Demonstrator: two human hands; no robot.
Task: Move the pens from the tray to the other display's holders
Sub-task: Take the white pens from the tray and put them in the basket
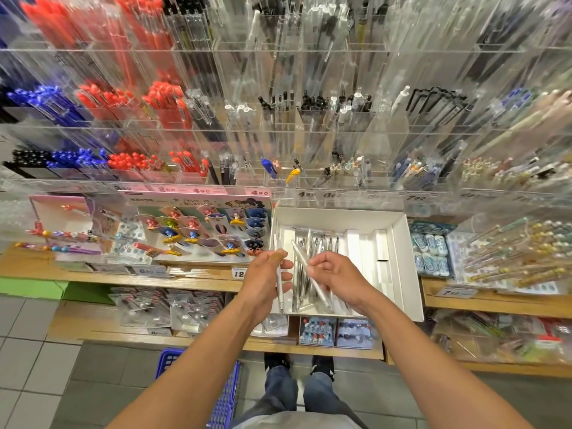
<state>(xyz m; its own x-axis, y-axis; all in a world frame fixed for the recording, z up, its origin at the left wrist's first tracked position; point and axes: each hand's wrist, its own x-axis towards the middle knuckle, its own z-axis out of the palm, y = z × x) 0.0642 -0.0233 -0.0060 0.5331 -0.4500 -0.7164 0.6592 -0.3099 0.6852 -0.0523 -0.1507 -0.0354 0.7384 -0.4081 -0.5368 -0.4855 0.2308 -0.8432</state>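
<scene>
The head view looks down at a shop shelf (139, 278) full of pens. On the far left, a pink card display (198, 226) with little toy pens stands on the wooden shelf. Next comes the left hand (266, 281), closed around one thin silver pen (279, 284). That pen stands almost straight up and down in the hand, just at the left edge of the white tray (402, 252). A bit more to the right is the right hand (337, 281), over the tray. Its fingers pinch a second silver pen (309, 274), which leans up and to the left, with its top end sticking out above the hand. Under and between the two hands, more silver pens (312, 243) lie in a loose bunch in the left part of the tray. The right part of the tray shows bare white. Above the tray, clear holders (309, 125) on the wall carry many pens. Low down, a blue basket (226, 397) sits on the floor.
</scene>
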